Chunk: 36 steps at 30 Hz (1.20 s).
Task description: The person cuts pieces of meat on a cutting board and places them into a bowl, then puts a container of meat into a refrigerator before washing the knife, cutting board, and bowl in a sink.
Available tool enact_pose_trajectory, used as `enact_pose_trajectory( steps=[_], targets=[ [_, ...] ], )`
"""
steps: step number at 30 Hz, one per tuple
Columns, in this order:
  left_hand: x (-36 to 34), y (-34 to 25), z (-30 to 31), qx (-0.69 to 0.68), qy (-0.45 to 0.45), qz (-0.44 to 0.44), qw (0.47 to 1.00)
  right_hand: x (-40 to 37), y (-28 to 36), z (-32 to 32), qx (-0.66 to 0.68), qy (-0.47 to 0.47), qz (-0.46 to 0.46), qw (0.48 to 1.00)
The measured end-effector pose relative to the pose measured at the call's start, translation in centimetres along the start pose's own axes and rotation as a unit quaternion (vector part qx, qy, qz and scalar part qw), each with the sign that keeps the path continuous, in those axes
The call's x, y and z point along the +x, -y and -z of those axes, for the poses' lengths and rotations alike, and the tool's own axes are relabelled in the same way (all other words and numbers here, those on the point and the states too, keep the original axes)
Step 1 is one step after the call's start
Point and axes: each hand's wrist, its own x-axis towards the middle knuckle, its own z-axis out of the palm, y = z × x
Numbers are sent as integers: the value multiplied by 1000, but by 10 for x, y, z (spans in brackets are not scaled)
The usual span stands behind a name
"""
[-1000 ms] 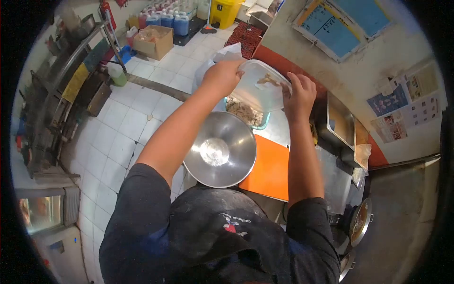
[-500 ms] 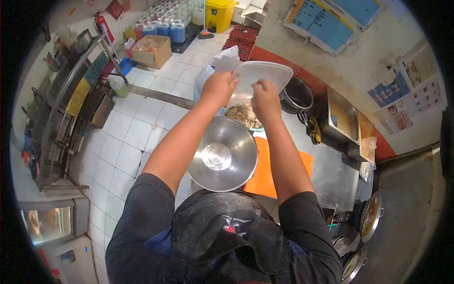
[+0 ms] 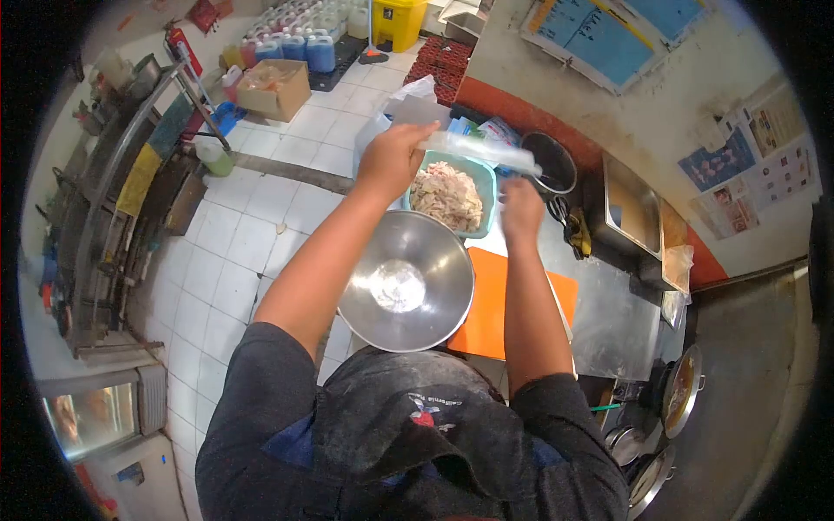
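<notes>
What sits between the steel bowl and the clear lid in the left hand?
A teal container of shredded food, in the head view: it stands just past the rim of the steel bowl, below the clear lid the left hand holds.

The room has a floor of white square tiles [image 3: 252,226] and a pale plastered wall [image 3: 695,113] with an orange-red painted band [image 3: 512,113] along its foot, hung with a blue laminated poster [image 3: 608,43] and small printed paper notices [image 3: 764,174]. A tall grey metal shelving rack [image 3: 130,165] stands along the left. Beyond it are a brown cardboard box [image 3: 276,87], blue plastic jugs [image 3: 304,48] and a yellow plastic bin [image 3: 401,19], and the stainless steel bench [image 3: 612,313] runs under the wall.
</notes>
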Motion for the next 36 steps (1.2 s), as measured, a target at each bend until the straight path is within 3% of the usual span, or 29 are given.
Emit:
enact_pose_trajectory(
  steps=[1,2,4,5,7,11,13,16,17,19,20,21,22,23,25,30,32,34,35,36],
  targets=[
    [-1,9,-3,0,-8,-72,997,-3,6,13,258,-50,-200,944],
    [-3,18,-8,-1,-8,-68,998,-8,10,28,368,-45,-242,897],
    [-6,30,-19,38,70,-95,992,-14,15,46,450,81,-260,850],
    [-5,34,-23,36,76,-97,992,-12,7,41,452,75,-262,849],
    [-5,50,-34,96,177,-104,974,-2,-13,18,179,52,-198,962],
    [-11,84,-50,182,249,-103,946,-5,-41,-9,128,63,-205,968],
    [-14,91,-51,160,328,-60,929,-9,-59,-16,13,62,-177,982],
    [-19,100,-55,112,325,-54,938,-13,-71,-17,-56,77,-153,984],
    [-22,100,-59,111,329,-56,936,-17,-72,-16,-110,79,-88,987],
    [-29,106,-71,68,241,30,968,-25,-71,-23,-75,54,-99,991],
    [-26,109,-76,68,242,30,968,-26,-68,-24,-41,29,-107,993],
    [-16,104,-79,30,333,216,917,-22,-65,-22,-42,29,-107,993],
    [-6,96,-78,-8,405,392,826,-14,-60,-19,38,85,-219,971],
    [-2,89,-76,-7,404,391,827,-11,-56,-18,116,141,-329,927],
    [3,78,-73,-53,373,314,871,-9,-52,-16,127,123,-328,928],
    [36,55,-90,-18,281,237,930,-15,-30,7,183,88,-301,932],
    [50,21,-79,-43,232,199,951,-19,-23,25,234,15,-187,954],
    [58,-44,-37,-145,218,174,949,-32,-20,52,398,13,-48,916],
    [54,-58,-27,-145,214,171,951,-49,13,71,452,21,-27,891],
    [46,-70,-17,-160,198,98,962,-61,27,88,468,37,-3,883]
  ],
)
